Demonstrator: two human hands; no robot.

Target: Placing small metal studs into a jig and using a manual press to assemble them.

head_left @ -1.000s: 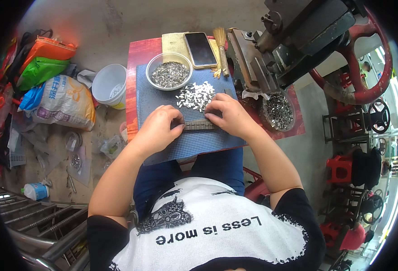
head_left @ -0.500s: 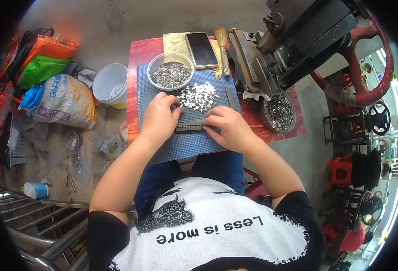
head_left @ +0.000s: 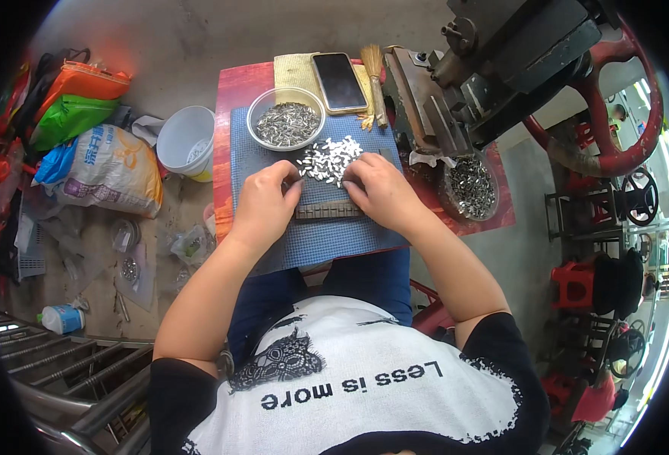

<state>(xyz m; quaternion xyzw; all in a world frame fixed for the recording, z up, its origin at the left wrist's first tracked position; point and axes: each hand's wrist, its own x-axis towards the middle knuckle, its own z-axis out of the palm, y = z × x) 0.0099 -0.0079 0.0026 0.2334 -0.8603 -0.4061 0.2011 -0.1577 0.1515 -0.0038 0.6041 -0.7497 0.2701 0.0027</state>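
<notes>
On a blue textured mat (head_left: 270,254) lies a grey metal bar with a row of slots (head_left: 327,211), crosswise between my hands. Behind it is a heap of small white pieces (head_left: 331,159). My left hand (head_left: 265,199) rests by the bar's left end, thumb and fingers pinched near the heap's left edge. At the heap's lower right edge, my right hand (head_left: 384,191) has its fingertips drawn together. What either pinch holds is too small to make out. A clear round bowl (head_left: 253,127) of thin metal pins stands behind the heap.
A phone (head_left: 340,82) and a straw brush (head_left: 375,83) lie at the back. To the right stand a heavy hand press (head_left: 494,83) with a red wheel, and a tub of metal pieces (head_left: 471,189). A white bucket (head_left: 174,144) and bags (head_left: 111,171) are on the left.
My right hand has moved from the bar's right end up to the edge of the white heap. The left hand has shifted slightly, still near the bar's left end.
</notes>
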